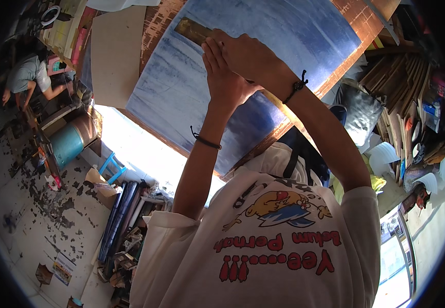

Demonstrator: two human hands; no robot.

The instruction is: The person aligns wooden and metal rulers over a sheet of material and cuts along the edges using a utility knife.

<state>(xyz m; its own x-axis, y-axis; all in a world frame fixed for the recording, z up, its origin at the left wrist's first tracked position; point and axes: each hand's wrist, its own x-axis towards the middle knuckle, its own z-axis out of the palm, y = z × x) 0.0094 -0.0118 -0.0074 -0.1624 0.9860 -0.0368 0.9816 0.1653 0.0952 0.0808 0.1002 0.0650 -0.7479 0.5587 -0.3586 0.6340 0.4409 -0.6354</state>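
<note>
Both hands are up on a big blue-painted panel (pixel 263 56) w/ bare brown wood showing along its right and lower edges. Right hand (pixel 245 54) is clenched round a flat brownish tool, prob. a wide brush or scraper (pixel 194 30), pressed to the panel near its upper-left part. Left hand (pixel 223 77) sits just below and against the right one, fingers straight and pushing up on it; can't tell if it grips anything.

Progress, as a judgement: most of the panel face already carries blue, streaky and paler at top and left, deeper blue at the lower middle. Brown margin at the right edge and lower edge is uncoated. So the coat looks largely laid but uneven; the pale streaks and the edges seem to be what's left.

Round about: plain beige board (pixel 115 51) just left of the panel, a teal drum (pixel 68 145) lower left, another person (pixel 27 77) bent over at far left, stacked wood pieces (pixel 402 77) at right.
</note>
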